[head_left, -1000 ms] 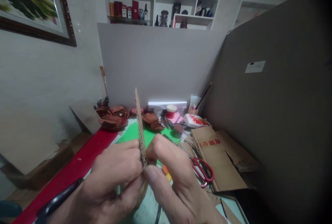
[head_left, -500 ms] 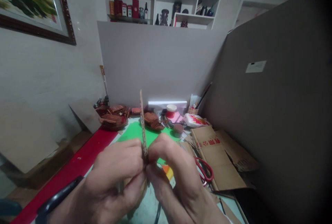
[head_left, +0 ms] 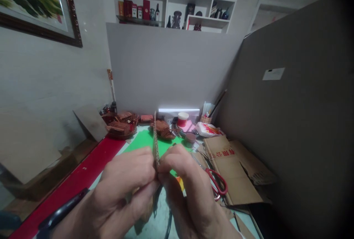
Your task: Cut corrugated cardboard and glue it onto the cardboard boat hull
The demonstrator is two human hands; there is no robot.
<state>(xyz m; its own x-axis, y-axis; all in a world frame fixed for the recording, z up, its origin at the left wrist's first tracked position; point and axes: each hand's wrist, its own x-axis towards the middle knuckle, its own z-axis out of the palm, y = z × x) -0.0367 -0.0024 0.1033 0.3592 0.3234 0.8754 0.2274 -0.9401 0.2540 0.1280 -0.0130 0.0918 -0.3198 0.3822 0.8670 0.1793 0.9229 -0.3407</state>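
Note:
A piece of corrugated cardboard (head_left: 156, 146) stands nearly upright in front of me, seen edge-on. My left hand (head_left: 127, 180) pinches its lower part from the left, fingers curled. From the other side my right hand (head_left: 190, 187) grips the same spot with thumb and bent index finger, and the fingertips of both hands almost meet. The hands hide the cardboard's lower end. Below them a dark cord (head_left: 169, 222) lies on the pale table. A small orange-yellow piece (head_left: 180, 183) shows behind my right thumb.
Red-handled scissors (head_left: 217, 183) lie right of my hands, beside flattened cardboard (head_left: 235, 180). Behind is a green sheet (head_left: 141, 140). Brown model boats (head_left: 121, 126), a red-and-white tub (head_left: 183, 119) and a pen holder (head_left: 206, 118) stand along the back. A grey panel (head_left: 287, 121) rises at right.
The cardboard's top end has come down and a little to the right. Both hands have shifted slightly right, still gripping it.

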